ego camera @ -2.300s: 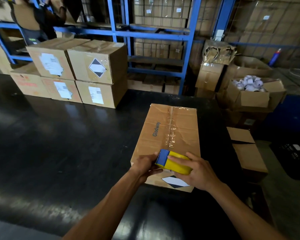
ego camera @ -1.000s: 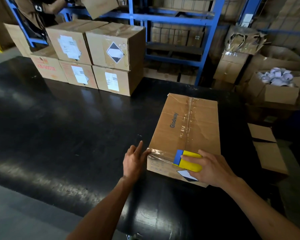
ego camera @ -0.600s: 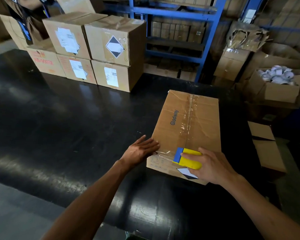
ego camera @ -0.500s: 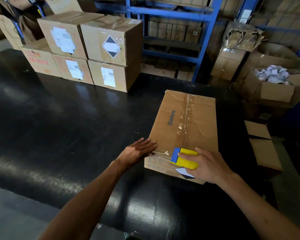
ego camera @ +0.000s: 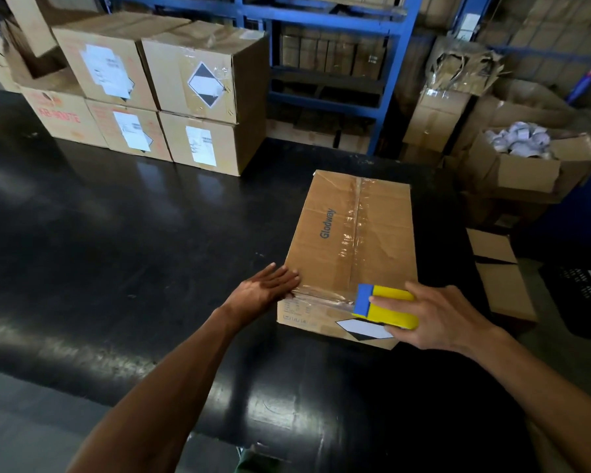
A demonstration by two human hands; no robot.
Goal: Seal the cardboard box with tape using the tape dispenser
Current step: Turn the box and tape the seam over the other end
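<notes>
Right hand (ego camera: 437, 317) wrapped around the tape dispenser (ego camera: 386, 306), at the near edge of the cardboard box (ego camera: 352, 247). Left of that grip, a strip of tape (ego camera: 321, 295) along the same edge, with the left hand (ego camera: 265, 290) flat on its far end at the corner. Under the box, the table (ego camera: 133, 240). Far behind and left of the grip, stacked boxes (ego camera: 157, 93). Behind, a rack (ego camera: 325, 63).

arms: two, bare to past the elbows | sleeves: none visible | hands: bare, no gloves

Dim warehouse, tabletop (ego camera: 123, 233) glare — edges warped
</notes>
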